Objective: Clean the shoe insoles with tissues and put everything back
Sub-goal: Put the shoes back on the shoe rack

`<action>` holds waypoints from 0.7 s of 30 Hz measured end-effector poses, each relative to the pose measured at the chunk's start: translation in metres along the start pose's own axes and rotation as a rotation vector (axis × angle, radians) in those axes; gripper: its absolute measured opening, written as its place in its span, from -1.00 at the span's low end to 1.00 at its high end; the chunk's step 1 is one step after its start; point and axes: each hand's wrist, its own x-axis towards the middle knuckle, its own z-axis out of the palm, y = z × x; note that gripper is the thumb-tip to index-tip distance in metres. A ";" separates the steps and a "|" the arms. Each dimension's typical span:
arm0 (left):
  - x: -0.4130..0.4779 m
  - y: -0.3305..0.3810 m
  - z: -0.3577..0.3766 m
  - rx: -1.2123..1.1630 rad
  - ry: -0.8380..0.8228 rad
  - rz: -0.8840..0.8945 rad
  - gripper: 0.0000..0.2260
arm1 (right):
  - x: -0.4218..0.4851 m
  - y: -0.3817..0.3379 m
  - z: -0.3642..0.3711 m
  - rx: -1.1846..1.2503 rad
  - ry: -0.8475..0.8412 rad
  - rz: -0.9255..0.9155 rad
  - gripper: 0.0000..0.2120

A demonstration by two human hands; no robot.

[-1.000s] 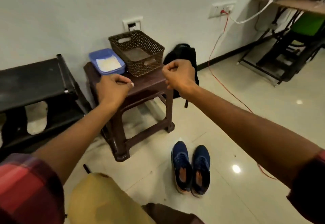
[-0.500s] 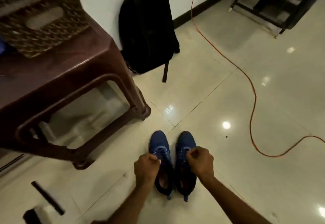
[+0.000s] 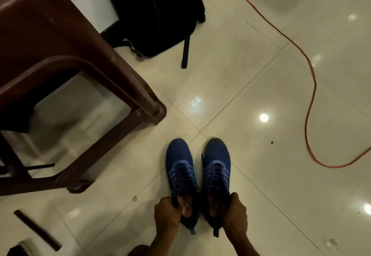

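Two blue sneakers stand side by side on the tiled floor, toes pointing away from me. My left hand grips the collar of the left shoe on its outer side. My right hand grips the collar of the right shoe on its outer side. An orange-brown insole shows inside the left shoe's opening; the right shoe's insole is mostly in shadow. No tissues are in view.
A dark brown plastic stool stands at the left, its near leg close to the shoes. A black backpack leans on the wall behind. A red cable snakes across the floor at right. A dark stick lies bottom left.
I have leaned down from the stool top toward the floor. Both hands came down to the shoes and now grip their collars near the heels, further back than half a second ago.
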 end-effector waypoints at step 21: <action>-0.186 0.201 -0.366 -0.253 0.463 0.603 -0.88 | -0.194 -0.198 -0.321 0.429 0.525 -0.744 -0.84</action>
